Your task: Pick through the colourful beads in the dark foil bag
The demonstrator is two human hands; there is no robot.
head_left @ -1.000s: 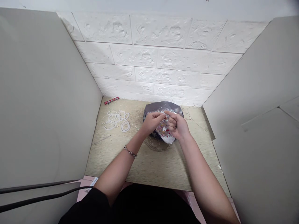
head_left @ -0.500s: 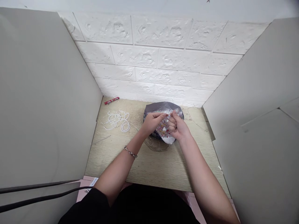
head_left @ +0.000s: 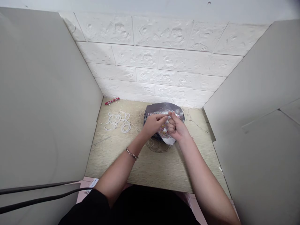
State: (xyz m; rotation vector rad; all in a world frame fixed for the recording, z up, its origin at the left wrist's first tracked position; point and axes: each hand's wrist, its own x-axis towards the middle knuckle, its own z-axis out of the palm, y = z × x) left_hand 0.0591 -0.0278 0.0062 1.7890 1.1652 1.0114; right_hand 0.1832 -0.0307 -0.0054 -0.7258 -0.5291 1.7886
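Over a silver-lined bag (head_left: 153,108) both my hands come together, fingertips nearly touching. Small pink, yellow and red beads (head_left: 164,132) lie in the bag's shiny opening. Thumb and forefinger of my left hand (head_left: 153,124) are pinched; whatever is between them is too small to make out. My right hand (head_left: 177,126) has its fingers curled in and its thumb pressed on the forefinger, and what it pinches cannot be made out either. A strand of clear beads (head_left: 158,148) curves on the table in front of the bag.
White bead strands (head_left: 119,121) lie coiled on the wooden table (head_left: 150,173) to the left. A small red packet (head_left: 112,101) is at the back left corner. Thin strands (head_left: 195,118) lie right of the bag. Grey panels (head_left: 42,93) flank the table, with a white brick-patterned wall (head_left: 150,56) behind.
My right hand has moved slightly left and its fingertips are closer to my left hand's. My left hand has shifted slightly right. The bag and strands stay in place.
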